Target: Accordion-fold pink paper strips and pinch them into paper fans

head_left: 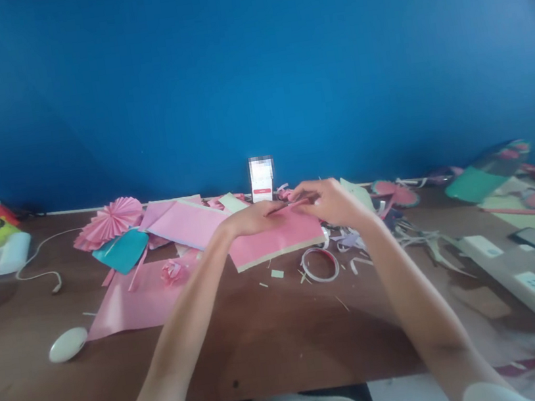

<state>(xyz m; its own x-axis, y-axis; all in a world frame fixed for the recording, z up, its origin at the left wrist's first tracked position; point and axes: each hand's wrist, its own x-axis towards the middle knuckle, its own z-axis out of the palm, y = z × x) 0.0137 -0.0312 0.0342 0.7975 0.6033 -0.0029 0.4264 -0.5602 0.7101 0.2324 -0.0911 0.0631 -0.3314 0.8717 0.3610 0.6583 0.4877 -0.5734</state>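
Toward half past nine from the pink sheet (278,240), mid-bench (278,345), a pleated fan (114,222) lies aside, seemingly parked. At eleven the left hand (254,218), half-curled, apparently steadies the sheet; its grip is hidden. At twelve a phone (261,181) stands upright, likely for viewing. A tape roll (322,280) sits at four; at one, the right hand (330,201) pinches the far edge.

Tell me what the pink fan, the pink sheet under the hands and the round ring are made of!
Pink fan: probably matte paper, since it has crisp pleats. Pink sheet: likely paper or thin card, dull, with straight edges. Round ring: perhaps smooth plastic tape, by its roll shape; blur leaves that open.
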